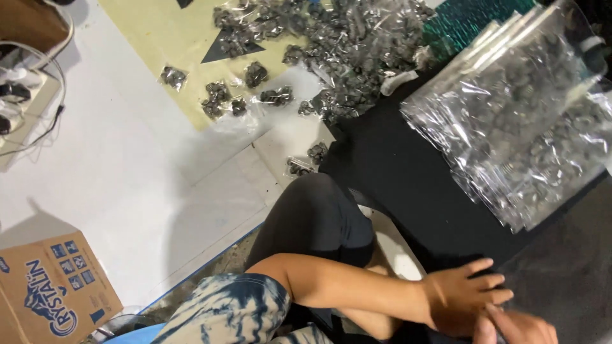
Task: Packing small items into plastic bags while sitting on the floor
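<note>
The fingers (488,280) of the left hand (464,299) lie spread and flat, pressing down on the black cloth (408,185) at its near edge; they pinch nothing. The right hand (519,326) comes in just beside and partly under the left, its fingertips touching the left hand's outer edge, but whether they grip anything I cannot tell, since most of it is cut off by the frame.

The large clear bags of small dark parts (529,121) rest on the same black cloth, well apart from both hands, toward its far right end. Off the cloth's far edge a heap of small filled packets (344,44) spreads over a yellowish sheet (159,38), and two stray packets (306,159) lie just beside the cloth's left corner. A cardboard box (51,293) stands well away to the cloth's left.

As a judgement, smoothing the cloth goes best with the flat palm kept low and the pressure even, so that the big bags do not slide or spill while the surface under them shifts.
</note>
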